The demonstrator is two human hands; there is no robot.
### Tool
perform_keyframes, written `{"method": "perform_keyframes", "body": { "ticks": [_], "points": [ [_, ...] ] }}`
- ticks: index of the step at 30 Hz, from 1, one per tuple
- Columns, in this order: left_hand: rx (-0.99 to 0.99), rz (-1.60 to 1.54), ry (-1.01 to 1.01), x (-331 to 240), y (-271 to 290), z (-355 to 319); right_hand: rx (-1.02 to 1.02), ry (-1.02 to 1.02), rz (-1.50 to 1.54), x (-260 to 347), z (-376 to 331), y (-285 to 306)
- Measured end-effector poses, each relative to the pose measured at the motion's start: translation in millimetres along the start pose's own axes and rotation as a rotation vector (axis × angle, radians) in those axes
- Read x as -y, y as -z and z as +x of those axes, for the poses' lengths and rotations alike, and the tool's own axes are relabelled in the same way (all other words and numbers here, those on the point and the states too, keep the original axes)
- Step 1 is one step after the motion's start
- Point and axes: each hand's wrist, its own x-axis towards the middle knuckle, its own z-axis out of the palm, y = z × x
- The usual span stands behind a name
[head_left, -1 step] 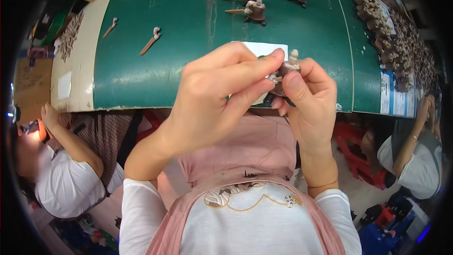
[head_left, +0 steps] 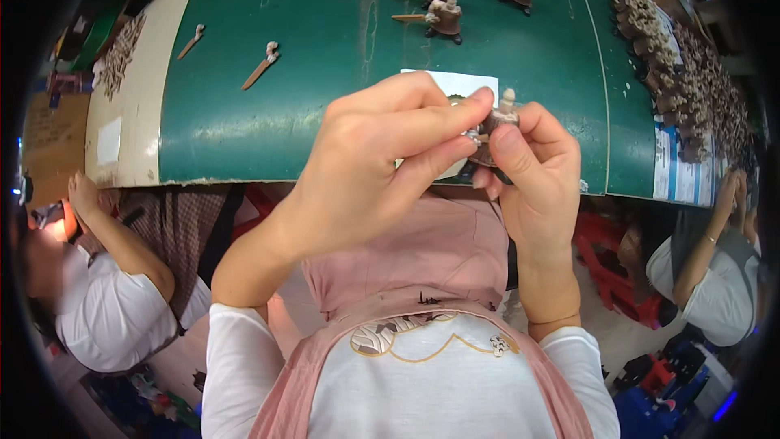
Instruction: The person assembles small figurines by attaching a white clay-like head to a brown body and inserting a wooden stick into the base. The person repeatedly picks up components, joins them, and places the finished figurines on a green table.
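My right hand (head_left: 540, 175) grips a small brown figurine (head_left: 501, 116) with a pale knob on top, held up close over the front edge of the green table (head_left: 325, 106). My left hand (head_left: 382, 167) pinches the same figurine from the left, thumb and forefinger tips meeting at its side. A white card (head_left: 455, 81) lies on the table just behind the hands, mostly hidden by them. The figurine's lower part is covered by my fingers.
Several brown figurines on wooden sticks (head_left: 443, 12) stand at the table's far middle. Two sticks with small pale heads (head_left: 262, 69) lie at the left. A heap of brown figurines (head_left: 682, 73) fills the right side. One person (head_left: 106, 293) sits at the left, another (head_left: 715, 276) at the right.
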Motion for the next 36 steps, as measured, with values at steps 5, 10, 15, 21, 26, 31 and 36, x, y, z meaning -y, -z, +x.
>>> {"method": "perform_keyframes", "body": {
  "ticks": [5, 10, 15, 21, 26, 31, 36],
  "points": [
    [-0.022, -0.05, -0.121, 12.7, 4.1, -0.6, 0.002, 0.041, 0.013, -3.1, -9.2, 4.3],
    [-0.206, 0.322, -0.201, -0.8, -11.6, 0.0, -0.038, 0.568, -0.397, -11.5, -11.8, -2.5],
    [-0.172, 0.395, -0.22, -3.8, -26.8, -3.4, -0.011, 0.733, -0.714, -11.4, -18.2, -1.1],
    [-0.052, 0.472, -0.178, 0.4, -14.4, -9.7, 0.064, 0.743, -0.807, -9.1, -10.6, -5.2],
    [-0.246, 0.404, -0.064, 30.3, 35.1, -13.6, -0.067, 0.46, -0.701, 20.3, 43.4, 22.9],
    [-0.358, 0.746, 0.219, 80.3, 89.9, -33.3, -0.125, 0.74, -1.168, 23.3, 117.9, 87.9],
    [-0.238, 0.61, 0.319, 97.2, 93.9, -45.9, -0.166, 0.638, -1.202, 21.5, 118.4, 80.6]
  ]
}}
